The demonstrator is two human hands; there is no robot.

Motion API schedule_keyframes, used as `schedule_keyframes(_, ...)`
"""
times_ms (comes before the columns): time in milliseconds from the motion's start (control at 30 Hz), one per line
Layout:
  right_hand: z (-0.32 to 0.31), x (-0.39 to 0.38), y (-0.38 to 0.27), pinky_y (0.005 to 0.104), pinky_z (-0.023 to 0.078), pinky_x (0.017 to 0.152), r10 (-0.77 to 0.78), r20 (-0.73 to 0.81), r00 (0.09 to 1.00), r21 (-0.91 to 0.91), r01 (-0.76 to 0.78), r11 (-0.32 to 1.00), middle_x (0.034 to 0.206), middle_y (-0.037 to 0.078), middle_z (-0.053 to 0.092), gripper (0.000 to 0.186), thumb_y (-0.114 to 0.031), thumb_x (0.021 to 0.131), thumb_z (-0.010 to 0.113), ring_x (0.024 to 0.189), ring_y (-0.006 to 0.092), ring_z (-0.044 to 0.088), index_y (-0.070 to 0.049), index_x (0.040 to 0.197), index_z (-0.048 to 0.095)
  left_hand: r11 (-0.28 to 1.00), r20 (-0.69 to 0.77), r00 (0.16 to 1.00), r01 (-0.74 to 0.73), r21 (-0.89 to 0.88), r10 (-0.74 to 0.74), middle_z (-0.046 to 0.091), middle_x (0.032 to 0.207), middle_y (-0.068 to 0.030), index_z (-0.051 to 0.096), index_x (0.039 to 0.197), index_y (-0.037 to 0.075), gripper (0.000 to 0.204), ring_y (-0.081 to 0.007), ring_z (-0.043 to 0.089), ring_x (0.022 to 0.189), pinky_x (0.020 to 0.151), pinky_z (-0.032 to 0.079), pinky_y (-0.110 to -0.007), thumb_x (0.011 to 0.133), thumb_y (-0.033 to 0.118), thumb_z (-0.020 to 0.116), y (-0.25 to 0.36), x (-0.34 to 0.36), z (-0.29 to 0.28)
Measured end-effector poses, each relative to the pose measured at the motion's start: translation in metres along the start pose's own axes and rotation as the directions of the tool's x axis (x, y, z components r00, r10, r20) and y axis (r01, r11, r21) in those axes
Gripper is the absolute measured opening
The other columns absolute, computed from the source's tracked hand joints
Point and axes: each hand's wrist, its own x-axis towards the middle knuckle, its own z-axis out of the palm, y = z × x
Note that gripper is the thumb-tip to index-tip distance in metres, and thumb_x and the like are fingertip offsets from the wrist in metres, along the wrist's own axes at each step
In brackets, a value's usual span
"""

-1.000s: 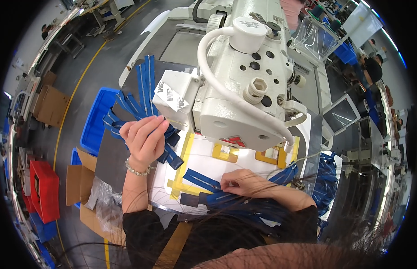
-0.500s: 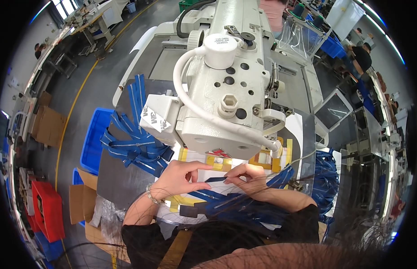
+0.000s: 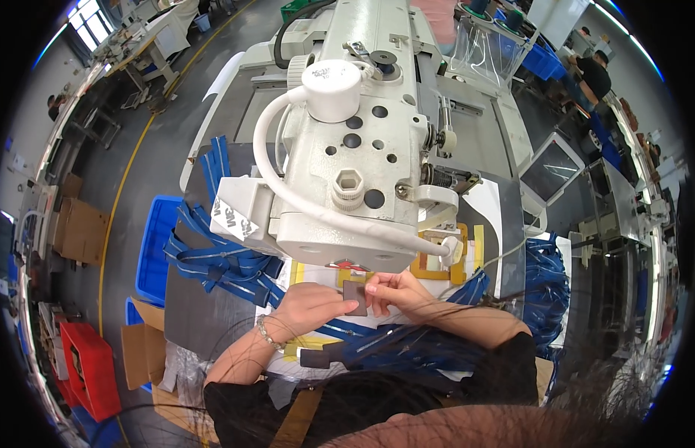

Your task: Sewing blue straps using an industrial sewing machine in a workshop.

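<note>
Between my two hands is a small dark grey-brown rectangular patch [image 3: 355, 300], its flat face showing. My left hand [image 3: 310, 306], with a beaded bracelet at the wrist, pinches the patch at its left edge with the thumb on top. On the opposite edge, the fingers of my right hand [image 3: 398, 293] grip it near the upper corner. Both hands are just in front of the white sewing machine head [image 3: 347, 224]. Blue zipper strips [image 3: 392, 343] lie close below my hands, beside another dark patch [image 3: 314, 358].
More blue zipper strips hang at the left [image 3: 220, 254] and in a bundle at the right [image 3: 545, 291]. A yellow-edged frame [image 3: 458, 254] lies under the machine. A blue bin [image 3: 157, 250], cardboard box [image 3: 144, 351] and red crate [image 3: 90, 369] are on the left; a screen [image 3: 554, 168] stands right.
The patch has turned from nearly edge-on to face-up. My left hand has moved in from a spread thumb and fingers and closed on it. The whole view has shifted slightly.
</note>
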Motion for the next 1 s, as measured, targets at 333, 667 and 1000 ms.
schedule_keyframes(333, -0.006, 0.000, 0.006, 0.0187, 0.040, 0.050, -0.145, -0.003, 0.989, -0.165, 0.142, 0.976, 0.069, 0.002, 0.058, 0.011, -0.011, 0.086, 0.061, 0.056, 0.0044, 0.051, -0.001, 0.081, 0.058, 0.725, 0.108, 0.853, 0.494, -0.481, -0.510, 0.060, 0.077, -0.0050, 0.065, 0.086, 0.008, 0.016, -0.0150, 0.059, 0.066, 0.060, 0.047, -0.025, 0.071, 0.001, 0.066, 0.010, -0.002, 0.019)
schedule_keyframes(667, -0.004, 0.003, 0.017, 0.0230, 0.048, 0.072, -0.281, -0.063, 0.957, -0.232, 0.260, 0.937, 0.084, 0.005, 0.064, 0.011, -0.007, 0.085, 0.060, 0.077, 0.0090, 0.060, 0.003, 0.092, 0.060, 0.458, 0.059, 0.663, 0.576, -0.677, -0.746, 0.065, 0.068, -0.0052, 0.066, 0.074, 0.000, 0.010, -0.0078, 0.056, 0.058, 0.060, 0.046, -0.020, 0.073, 0.008, 0.073, 0.005, 0.003, 0.035)
schedule_keyframes(1000, 0.002, 0.000, 0.008, 0.0245, 0.049, 0.079, -0.302, 0.010, 0.953, -0.287, 0.292, 0.912, 0.090, 0.007, 0.065, 0.015, 0.001, 0.078, 0.066, 0.085, 0.0117, 0.062, 0.002, 0.092, 0.060, 0.659, -0.100, 0.706, 0.587, -0.470, -0.701, 0.064, 0.064, -0.0073, 0.065, 0.067, 0.002, 0.017, -0.0148, 0.058, 0.055, 0.062, 0.046, -0.026, 0.069, 0.015, 0.076, 0.009, 0.009, 0.034)
